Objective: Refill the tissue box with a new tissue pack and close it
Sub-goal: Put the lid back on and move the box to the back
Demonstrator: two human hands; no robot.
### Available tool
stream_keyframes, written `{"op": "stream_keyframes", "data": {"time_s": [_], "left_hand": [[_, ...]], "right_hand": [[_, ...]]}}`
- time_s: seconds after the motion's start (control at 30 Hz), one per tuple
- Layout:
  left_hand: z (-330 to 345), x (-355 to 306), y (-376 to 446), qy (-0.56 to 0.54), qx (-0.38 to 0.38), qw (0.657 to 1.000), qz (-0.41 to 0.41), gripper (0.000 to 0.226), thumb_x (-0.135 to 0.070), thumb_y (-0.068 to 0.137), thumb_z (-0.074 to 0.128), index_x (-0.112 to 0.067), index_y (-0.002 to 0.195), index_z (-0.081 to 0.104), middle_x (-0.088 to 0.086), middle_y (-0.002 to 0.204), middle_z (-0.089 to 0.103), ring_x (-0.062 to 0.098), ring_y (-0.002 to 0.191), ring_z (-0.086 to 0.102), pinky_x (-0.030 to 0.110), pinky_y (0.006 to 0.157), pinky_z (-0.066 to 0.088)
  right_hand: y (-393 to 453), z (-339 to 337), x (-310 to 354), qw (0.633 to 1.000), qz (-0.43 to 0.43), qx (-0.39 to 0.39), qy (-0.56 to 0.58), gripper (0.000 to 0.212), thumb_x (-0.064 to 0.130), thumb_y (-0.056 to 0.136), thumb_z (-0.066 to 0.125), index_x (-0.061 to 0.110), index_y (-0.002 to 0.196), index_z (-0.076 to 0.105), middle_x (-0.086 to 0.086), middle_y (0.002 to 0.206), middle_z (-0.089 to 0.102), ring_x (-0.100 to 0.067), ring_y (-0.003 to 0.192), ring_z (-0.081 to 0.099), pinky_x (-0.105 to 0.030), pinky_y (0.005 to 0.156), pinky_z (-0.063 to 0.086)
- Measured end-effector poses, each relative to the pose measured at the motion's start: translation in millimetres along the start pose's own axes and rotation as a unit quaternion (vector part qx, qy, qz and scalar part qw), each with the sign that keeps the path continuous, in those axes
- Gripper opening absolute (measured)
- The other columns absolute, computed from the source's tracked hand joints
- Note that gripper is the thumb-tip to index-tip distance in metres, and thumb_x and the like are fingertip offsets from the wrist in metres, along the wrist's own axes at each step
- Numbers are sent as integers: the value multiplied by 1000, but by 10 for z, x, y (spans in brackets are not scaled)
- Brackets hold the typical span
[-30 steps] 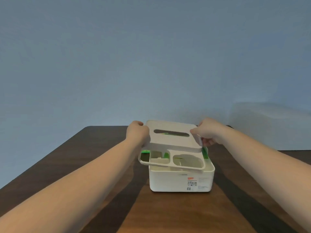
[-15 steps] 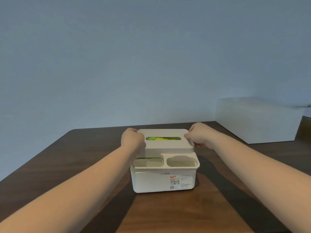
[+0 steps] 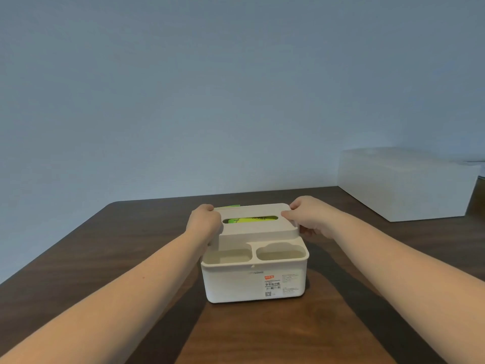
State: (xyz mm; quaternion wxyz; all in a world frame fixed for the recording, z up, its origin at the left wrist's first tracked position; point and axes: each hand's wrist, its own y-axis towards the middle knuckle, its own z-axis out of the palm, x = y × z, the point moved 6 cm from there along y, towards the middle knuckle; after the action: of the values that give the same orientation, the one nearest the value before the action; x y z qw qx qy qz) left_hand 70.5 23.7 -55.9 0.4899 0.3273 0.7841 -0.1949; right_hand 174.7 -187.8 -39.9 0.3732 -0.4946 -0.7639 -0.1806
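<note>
Against a plain blue-grey wall, on the dark wooden table [image 3: 105, 258], the tissue box [image 3: 254, 282] holds the green tissue pack [image 3: 246, 220], each hand's grip, left hand [image 3: 203, 223] and right hand [image 3: 308, 218], pinching the lid [image 3: 258, 229]; press both ends down evenly, watching the back edge where green peeks out.

White plastic tissue box [image 3: 236, 283] upright on dark wood, printed label on its near face. Lid [image 3: 258, 229] seated on top, level: raised rear section with an oval slot, two shallow open compartments along the near edge. Green tissue pack [image 3: 246, 220] visible through the slot, green sliver at lid's far left corner
</note>
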Motion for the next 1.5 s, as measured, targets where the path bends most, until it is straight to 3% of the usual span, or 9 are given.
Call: {"op": "stream_keyframes", "data": {"time_s": [0.1,0.37,0.63,0.73,0.87,0.97,1.1,1.2,1.5], "left_hand": [[-27,31,-13,-35,2,999,-21,67,9,81,32,-18,140,48,11,82,58,20,51,36,21,46,26],[-42,71,-5,-42,-8,998,-38,65,12,83,29,-16,135,55,9,68,49,20,46,31,23,45,21],[23,29,66,42,-2,999,-26,55,12,89,33,-7,136,53,18,127,61,23,69,48,24,40,39],[17,3,105,46,-16,997,-67,47,6,93,36,-1,136,53,14,139,54,26,105,60,15,75,53],[4,20,102,79,-11,996,-45,41,9,89,36,-4,117,63,18,130,60,28,91,55,29,65,46],[-30,84,-1,74,-15,994,-79,28,4,91,38,3,84,65,13,93,63,31,94,58,30,71,43],[-34,212,-380,-75,35,995,-62,37,-36,100,36,-14,123,57,11,115,59,31,112,57,33,93,44],[-4,421,-511,-133,119,983,-32,40,-52,92,44,-24,119,58,-4,121,64,21,116,60,41,109,40],[-78,520,-704,-123,103,987,21,22,-31,99,41,-34,108,60,-4,118,65,18,112,59,35,102,43]], "right_hand": [[44,15,-37,999,2,10,54,20,23,95,56,11,110,63,-7,83,57,-16,61,46,-23,50,39],[185,92,-90,997,10,-6,70,33,24,94,53,17,127,58,-7,98,65,-22,76,58,-33,64,48],[126,116,-20,999,-17,-16,-27,36,23,101,34,16,132,50,-11,112,61,-21,78,52,-29,62,45],[151,143,-12,999,-4,-8,-37,41,18,100,31,19,138,44,-12,117,57,-22,79,51,-27,58,43],[133,159,20,997,-11,-18,-77,39,16,100,31,13,137,44,-14,116,59,-25,82,52,-28,58,42],[75,156,-3,994,-22,-41,-95,36,23,102,30,12,129,51,-9,107,62,-21,83,56,-29,66,43],[-137,223,-148,997,-21,-12,-67,56,49,101,23,9,123,55,-7,107,61,-20,91,57,-27,66,43],[-299,236,-314,998,-17,56,15,55,61,94,35,17,119,55,0,113,64,-21,99,63,-33,79,54],[-556,242,-497,987,8,113,118,43,45,95,51,25,133,52,2,127,61,-19,111,60,-43,87,57]]}}
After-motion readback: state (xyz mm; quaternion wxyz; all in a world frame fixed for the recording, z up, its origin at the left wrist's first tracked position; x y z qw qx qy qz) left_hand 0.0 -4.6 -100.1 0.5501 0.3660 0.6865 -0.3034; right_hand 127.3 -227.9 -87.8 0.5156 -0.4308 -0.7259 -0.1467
